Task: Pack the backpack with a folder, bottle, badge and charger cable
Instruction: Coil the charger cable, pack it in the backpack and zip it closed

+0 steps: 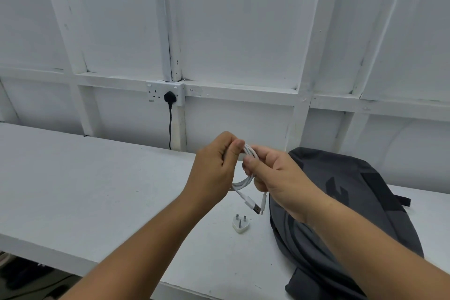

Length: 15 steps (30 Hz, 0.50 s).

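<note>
Above a white painted tabletop (97, 190), left hand (214, 168) and right hand (275, 175) both pinching a coiled white charger cable (246, 178), white three-pin plug adapter (239, 224) beneath, dark grey fabric backpack (345, 202) lying flat at right.

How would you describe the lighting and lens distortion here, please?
Head view: soft, even light, faint shadow beside the plug adapter on the table; wide lens splays the wall battens outward; left hand, right hand and cable look fairly sharp.
</note>
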Motion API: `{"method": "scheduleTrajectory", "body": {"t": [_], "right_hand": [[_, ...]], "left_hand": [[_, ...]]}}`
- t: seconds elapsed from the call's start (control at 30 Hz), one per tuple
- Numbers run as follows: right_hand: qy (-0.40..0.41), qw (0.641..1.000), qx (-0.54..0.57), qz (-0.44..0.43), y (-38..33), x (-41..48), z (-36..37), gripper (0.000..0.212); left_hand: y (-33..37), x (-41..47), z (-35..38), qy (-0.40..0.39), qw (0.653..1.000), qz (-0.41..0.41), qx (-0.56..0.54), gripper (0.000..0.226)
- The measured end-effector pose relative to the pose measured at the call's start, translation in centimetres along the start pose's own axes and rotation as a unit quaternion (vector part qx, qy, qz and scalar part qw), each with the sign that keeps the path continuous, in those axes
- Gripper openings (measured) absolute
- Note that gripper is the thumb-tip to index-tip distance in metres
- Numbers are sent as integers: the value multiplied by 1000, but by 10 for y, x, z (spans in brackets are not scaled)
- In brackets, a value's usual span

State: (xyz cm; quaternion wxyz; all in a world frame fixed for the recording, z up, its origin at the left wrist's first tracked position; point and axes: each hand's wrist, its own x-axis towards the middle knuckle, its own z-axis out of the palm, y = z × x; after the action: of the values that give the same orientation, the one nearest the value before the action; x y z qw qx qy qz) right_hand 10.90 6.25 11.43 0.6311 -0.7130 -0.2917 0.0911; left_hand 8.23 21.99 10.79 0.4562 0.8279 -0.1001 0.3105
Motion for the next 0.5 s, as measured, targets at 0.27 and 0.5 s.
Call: {"method": "scheduleTrajectory", "body": {"t": [0.27, 0.5], "right_hand": [[8, 983, -163, -81, -10, -7, 8, 26], [56, 968, -222, -104, -9, -2, 17, 23]], "left_hand": [[-3, 2, -12, -60, 997, 19, 34, 29], [4, -4, 3, 49, 993, -23, -102, 30]]}}
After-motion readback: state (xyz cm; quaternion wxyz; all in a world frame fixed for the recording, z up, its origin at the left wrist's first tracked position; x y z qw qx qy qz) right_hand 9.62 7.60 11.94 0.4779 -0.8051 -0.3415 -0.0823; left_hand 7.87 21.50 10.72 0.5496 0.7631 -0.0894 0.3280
